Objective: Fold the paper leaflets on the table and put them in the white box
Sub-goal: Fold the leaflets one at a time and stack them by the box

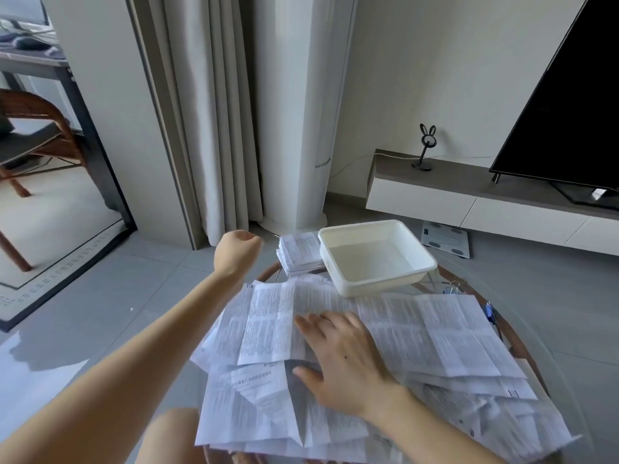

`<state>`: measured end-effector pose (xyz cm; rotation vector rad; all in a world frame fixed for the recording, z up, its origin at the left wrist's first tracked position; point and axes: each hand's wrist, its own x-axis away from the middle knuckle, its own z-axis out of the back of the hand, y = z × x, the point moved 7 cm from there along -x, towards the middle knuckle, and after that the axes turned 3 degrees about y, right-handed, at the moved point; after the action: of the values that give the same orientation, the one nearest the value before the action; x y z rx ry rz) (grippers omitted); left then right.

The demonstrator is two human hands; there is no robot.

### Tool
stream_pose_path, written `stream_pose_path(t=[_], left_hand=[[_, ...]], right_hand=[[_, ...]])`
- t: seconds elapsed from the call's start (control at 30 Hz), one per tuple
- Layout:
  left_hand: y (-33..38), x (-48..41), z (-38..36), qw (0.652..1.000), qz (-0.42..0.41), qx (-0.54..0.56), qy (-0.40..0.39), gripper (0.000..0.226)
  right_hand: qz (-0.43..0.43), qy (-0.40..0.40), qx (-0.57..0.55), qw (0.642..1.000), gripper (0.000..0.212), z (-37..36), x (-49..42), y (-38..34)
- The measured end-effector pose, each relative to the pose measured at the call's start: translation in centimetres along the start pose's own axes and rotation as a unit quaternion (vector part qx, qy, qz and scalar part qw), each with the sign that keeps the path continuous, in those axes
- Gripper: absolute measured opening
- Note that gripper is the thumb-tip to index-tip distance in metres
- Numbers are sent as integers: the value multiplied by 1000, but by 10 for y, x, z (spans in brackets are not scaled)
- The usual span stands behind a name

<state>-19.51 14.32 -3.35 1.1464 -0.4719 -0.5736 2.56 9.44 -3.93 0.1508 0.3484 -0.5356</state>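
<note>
**Folding in progress: box empty, folded stack waiting outside it**

We find the right hand [345, 360] lying flat, fingers straight and spread, pressing on the top leaflet [268, 324] of a loose pile of open leaflets [428, 333] that covers the centre and lower part of the frame. The left hand [237, 249] is held out at upper centre with its fingers curled away from us; we cannot tell whether it pinches anything. It hovers just left of the folded stack [299, 252], which sits against the left wall of the white box [378, 283]. The box stands above centre and shows no paper inside. The glass surface [532, 333] carries all of it.

We judge the step in hand to be folding the next sheet. To do it well:

- Keep the flat palm as the anchor so the sheets beneath do not slide on the glass.
- Lift one sheet only, since the sheets overlap and are easily taken in pairs.
- Follow the existing creases and run the fingers along each fold.
- Place finished pieces in the box, not beside it.
</note>
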Motion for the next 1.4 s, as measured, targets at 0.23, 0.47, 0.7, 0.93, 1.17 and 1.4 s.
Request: stream_pose_path(t=[0.23,0.47,0.7,0.93,1.17,1.4], left_hand=[[23,54,43,999,-50,13,-12,14],[40,95,69,996,-71,29,-35,15],[50,121,73,994,-91,11,-63,21],[70,137,76,987,-89,82,-106,23],[62,182,52,948,-163,-29,-271,20],[-4,237,5,866,-215,-250,-375,33]], right_hand=[[-29,22,41,998,23,9,1,-8],[-187,93,-90,974,15,60,26,11],[-250,80,-173,949,25,98,48,39],[-278,225,-453,817,28,187,72,63],[-370,58,-640,671,30,135,135,40],[-501,-52,-584,637,16,76,212,37]])
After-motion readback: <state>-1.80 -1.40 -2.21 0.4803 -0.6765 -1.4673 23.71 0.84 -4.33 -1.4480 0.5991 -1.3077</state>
